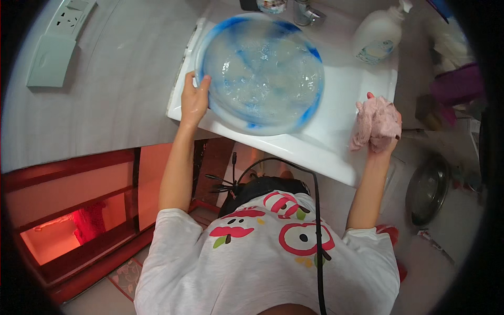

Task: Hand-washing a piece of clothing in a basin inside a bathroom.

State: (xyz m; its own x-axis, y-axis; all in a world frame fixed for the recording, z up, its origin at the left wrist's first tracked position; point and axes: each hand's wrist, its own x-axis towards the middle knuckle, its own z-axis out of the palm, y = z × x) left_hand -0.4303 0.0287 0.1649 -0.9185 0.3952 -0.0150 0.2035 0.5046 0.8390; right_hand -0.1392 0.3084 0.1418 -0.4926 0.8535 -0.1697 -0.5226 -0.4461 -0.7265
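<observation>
A round blue-and-white basin (262,75) holding water rests on the white sink (338,94). My left hand (195,98) grips the basin's left rim, thumb on top. Away to the right, over the sink's right edge, my right hand (393,143) is closed on a bunched pink cloth (378,124), which covers most of the fingers. The basin and the cloth are apart.
A metal faucet (309,15) and a pump bottle (378,37) stand behind. Wall sockets (67,21) are at upper left. A black cable (317,220) hangs over my shirt. A metal bowl (427,191) lies at right, below a purple item (458,84).
</observation>
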